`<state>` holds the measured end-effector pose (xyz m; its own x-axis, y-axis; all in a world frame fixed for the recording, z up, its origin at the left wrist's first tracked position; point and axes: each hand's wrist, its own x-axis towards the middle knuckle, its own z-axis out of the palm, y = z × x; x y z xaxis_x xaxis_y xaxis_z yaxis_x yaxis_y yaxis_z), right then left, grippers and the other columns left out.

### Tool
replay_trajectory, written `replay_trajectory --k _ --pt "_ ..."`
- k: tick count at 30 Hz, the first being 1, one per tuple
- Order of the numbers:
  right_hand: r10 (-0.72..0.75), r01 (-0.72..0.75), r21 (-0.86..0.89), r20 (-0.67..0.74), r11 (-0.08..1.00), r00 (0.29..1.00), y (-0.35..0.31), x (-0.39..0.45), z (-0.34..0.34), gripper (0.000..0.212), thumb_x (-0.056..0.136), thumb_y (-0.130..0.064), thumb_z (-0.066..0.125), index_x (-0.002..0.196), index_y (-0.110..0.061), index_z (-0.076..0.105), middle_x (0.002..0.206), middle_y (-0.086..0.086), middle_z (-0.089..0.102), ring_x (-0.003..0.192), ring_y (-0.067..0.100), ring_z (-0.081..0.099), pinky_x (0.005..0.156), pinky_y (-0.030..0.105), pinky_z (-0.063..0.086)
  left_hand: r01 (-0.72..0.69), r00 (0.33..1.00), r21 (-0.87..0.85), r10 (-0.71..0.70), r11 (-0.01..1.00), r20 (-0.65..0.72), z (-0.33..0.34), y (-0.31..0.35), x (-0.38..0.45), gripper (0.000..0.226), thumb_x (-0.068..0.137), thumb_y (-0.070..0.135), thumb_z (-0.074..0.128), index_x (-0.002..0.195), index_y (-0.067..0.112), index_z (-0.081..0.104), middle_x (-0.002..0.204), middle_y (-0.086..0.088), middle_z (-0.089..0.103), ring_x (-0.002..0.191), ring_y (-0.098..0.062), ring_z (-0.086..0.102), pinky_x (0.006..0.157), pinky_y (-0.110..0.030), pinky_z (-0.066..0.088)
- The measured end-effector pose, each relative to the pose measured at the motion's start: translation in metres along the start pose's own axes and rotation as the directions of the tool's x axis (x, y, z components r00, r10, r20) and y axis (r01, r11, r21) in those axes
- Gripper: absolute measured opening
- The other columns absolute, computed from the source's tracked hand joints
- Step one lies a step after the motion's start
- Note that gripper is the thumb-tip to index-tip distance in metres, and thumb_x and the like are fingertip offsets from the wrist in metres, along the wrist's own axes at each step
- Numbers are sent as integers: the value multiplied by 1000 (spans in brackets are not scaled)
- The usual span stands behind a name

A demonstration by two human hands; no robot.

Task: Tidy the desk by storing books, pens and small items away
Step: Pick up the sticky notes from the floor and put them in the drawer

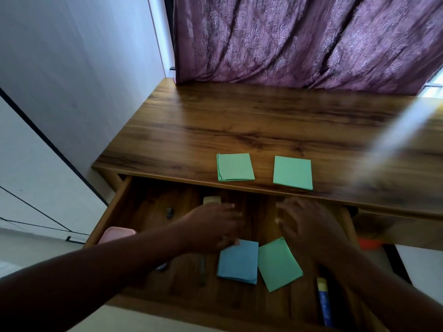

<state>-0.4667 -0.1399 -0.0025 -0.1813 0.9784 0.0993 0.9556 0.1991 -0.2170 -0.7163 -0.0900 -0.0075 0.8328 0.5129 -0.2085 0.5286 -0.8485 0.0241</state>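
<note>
Two green pads (pixel 235 167) (pixel 293 172) on the desk (pixel 239 121) at mid frame, just above both hands, left hand (pixel 213 224) under the left one, right hand (pixel 309 224) under the right one, fingers loose over the open drawer (pixel 143 207), holding nothing.

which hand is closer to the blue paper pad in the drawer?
Left. The left hand touches the blue pad's top-left corner; the right hand hovers up and to its right, above the green pad.
</note>
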Motion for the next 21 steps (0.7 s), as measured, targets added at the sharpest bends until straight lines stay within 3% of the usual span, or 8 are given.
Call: replay_trajectory --k 3,6,9,12,16,19,21 --pt "45 -50 -145 -40 988 998 22 51 6 67 89 -56 46 146 -24 27 154 9 25 141 28 20 110 46 27 93 978 115 -69 989 -196 1 -22 48 66 95 55 37 150 20 22 159 -7 17 147 -28 8 115 -47 17" --pt "142 -117 -216 105 969 984 45 83 12 97 79 -78 37 150 -23 1 159 9 -6 145 29 -7 116 47 7 277 949 103 -255 955 -185 10 -40 81 92 87 65 43 152 18 -2 161 -10 -6 147 -30 -9 119 -48 3" --pt "188 -153 -151 254 977 949 58 85 20 107 71 -87 29 150 -24 -7 159 7 -10 146 26 -9 117 45 2 394 915 51 -386 918 -117 15 -52 99 105 82 69 48 151 17 -10 161 -9 -10 147 -28 -11 119 -47 -3" --pt "153 -119 -192 171 974 973 60 70 25 93 83 -69 45 151 -22 0 160 8 2 146 27 2 116 44 9 440 890 -15 -438 898 -127 15 -47 98 93 87 59 50 152 19 -3 162 -6 -2 148 -25 -4 120 -45 1" --pt "24 -31 -203 -37 979 999 58 29 33 67 82 -31 64 142 -19 37 140 14 46 130 35 41 107 49 28 351 899 -81 -360 933 -247 20 -22 72 69 91 36 56 150 21 23 157 -3 25 145 -22 20 117 -45 17" --pt "-219 178 -273 -125 945 968 59 -7 32 64 73 -43 62 129 -16 45 113 13 62 107 30 53 98 42 30 105 874 -58 -120 993 -471 34 -1 38 56 74 17 70 128 20 56 128 -3 63 117 -23 58 97 -47 46" --pt "-327 294 -273 -83 916 941 52 -29 34 68 66 -47 67 124 -15 48 107 9 66 101 25 56 93 39 42 -43 842 -22 25 999 -539 47 18 18 44 78 19 61 122 19 58 118 0 68 108 -18 61 93 -39 49"
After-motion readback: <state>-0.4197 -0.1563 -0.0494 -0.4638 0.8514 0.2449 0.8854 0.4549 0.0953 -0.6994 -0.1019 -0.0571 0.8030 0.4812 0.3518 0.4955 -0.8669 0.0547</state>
